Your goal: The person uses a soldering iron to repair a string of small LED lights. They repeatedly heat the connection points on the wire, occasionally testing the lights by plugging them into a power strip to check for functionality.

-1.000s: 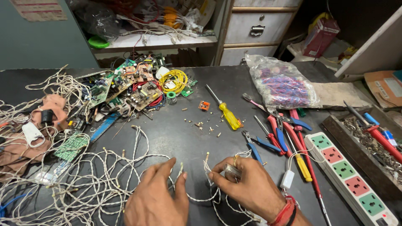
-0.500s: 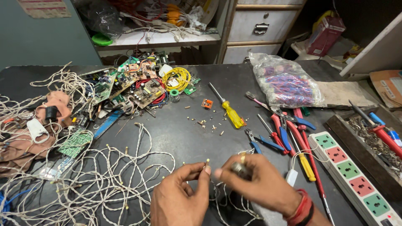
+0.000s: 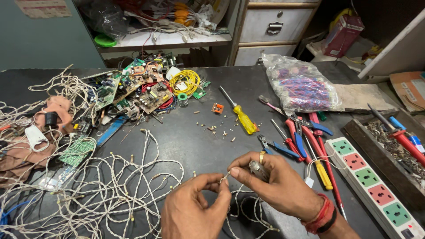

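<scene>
- A second before, both hands lay low over the tangle of white string lights [image 3: 102, 194] near the front edge of the dark table [image 3: 186, 141]; by this moment they had lifted and met at the near middle.
- The left hand [image 3: 195, 212] was closed narrow, thumb and forefinger pinching the tip of a thin white wire [image 3: 224, 178].
- The right hand [image 3: 270, 186] pinched the same wire end from the other side, and its curled fingers also gripped a small silvery tool [image 3: 257, 170]; what kind it was could not be told.
- The change read as a shift from sorting through the strands to fine work on one wire end, held between the two hands.
- The rest of the strand hung down from the hands into loops on the table.
- To the right lay red and blue pliers [image 3: 301, 137] and a white power strip [image 3: 376, 186]; a yellow screwdriver [image 3: 243, 117] lay farther off, circuit boards [image 3: 141, 88] far left.
</scene>
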